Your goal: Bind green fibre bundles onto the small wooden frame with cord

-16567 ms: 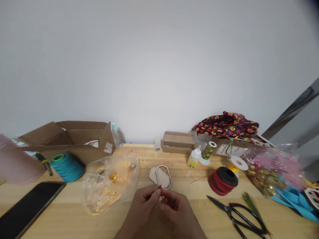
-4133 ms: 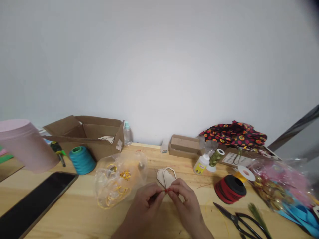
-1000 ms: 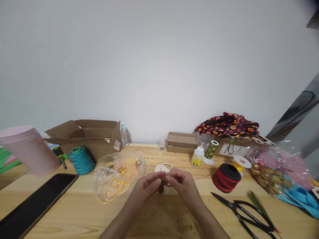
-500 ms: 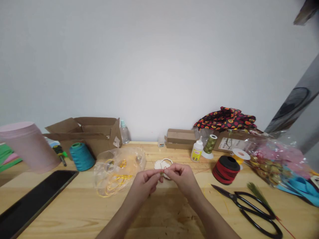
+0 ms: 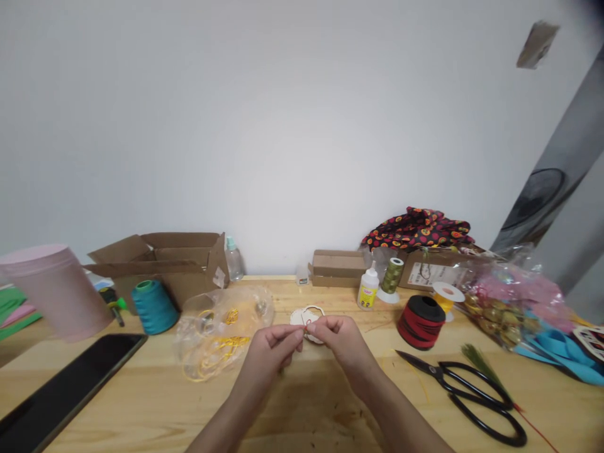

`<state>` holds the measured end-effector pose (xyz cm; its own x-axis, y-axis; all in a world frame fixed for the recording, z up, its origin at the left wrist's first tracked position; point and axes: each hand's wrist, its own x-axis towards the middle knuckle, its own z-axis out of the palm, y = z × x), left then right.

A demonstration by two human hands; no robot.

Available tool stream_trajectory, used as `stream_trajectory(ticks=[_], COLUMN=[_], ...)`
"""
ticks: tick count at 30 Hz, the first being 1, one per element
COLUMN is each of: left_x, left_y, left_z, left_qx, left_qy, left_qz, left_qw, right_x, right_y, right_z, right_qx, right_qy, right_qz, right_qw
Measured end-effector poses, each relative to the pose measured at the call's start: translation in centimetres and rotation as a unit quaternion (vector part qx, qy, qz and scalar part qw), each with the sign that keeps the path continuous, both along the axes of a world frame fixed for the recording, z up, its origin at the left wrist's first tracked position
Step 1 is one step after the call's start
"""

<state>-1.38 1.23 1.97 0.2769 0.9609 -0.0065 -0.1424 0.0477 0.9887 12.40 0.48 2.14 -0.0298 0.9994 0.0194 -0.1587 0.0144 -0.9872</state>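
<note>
A thin red cord forms a small loop between my fingertips. My left hand pinches it from one side with thumb and forefinger. On the other side, my right hand is closed on the same cord, its thumb and forefinger pressed together. Whatever else lies inside the curled fingers is hidden. Just behind the fingertips, a pale cut-out piece with a round opening lies on the table, partly covered by my hands.
Black-handled scissors and a green tassel lie to the right, near a red cord spool and glue bottle. On the left are a phone, a teal thread cone and a plastic bag with yellow cord.
The camera view has shifted slightly, so the table items sit a little lower. Both hands stay together at the red cord, with only small finger movement.
</note>
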Motion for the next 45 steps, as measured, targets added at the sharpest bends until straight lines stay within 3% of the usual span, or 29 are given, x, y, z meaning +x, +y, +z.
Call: stream_trajectory(ticks=[4,14,21,24,30,33,36,41,45], left_x=[-0.2,0.0,0.2,0.2,0.1,0.0,-0.3,-0.3,-0.1], left_y=[0.1,0.0,-0.3,-0.3,0.0,0.1,0.2,0.1,-0.2], left_z=[-0.2,0.2,0.8,0.6,0.2,0.0,-0.2,0.0,0.2], left_qx=[0.007,0.019,0.08,0.048,-0.042,-0.056,-0.053,-0.033,-0.019], left_qy=[0.005,0.087,0.129,0.105,-0.025,-0.062,-0.067,-0.05,-0.011], left_qz=[-0.012,0.045,0.068,0.074,-0.018,-0.034,-0.033,-0.017,0.011], left_qw=[1.0,0.995,0.986,0.991,0.999,0.996,0.996,0.998,1.0], right_x=[0.0,-0.3,-0.4,-0.2,0.0,-0.1,-0.3,-0.3,-0.4], right_y=[0.1,-0.3,0.0,0.1,0.0,-0.2,-0.5,-1.0,-1.2], right_z=[-0.1,0.6,0.6,0.4,0.3,0.5,0.6,0.5,0.5], right_qx=[0.005,0.009,0.012,0.014,0.039,0.076,0.145,0.297,0.313], right_qy=[-0.001,-0.017,-0.036,-0.042,-0.004,-0.044,-0.144,-0.298,-0.341], right_qz=[-0.011,-0.042,-0.055,-0.049,0.008,-0.017,-0.069,-0.133,-0.155], right_qw=[1.0,0.999,0.998,0.998,0.999,0.996,0.977,0.897,0.873])
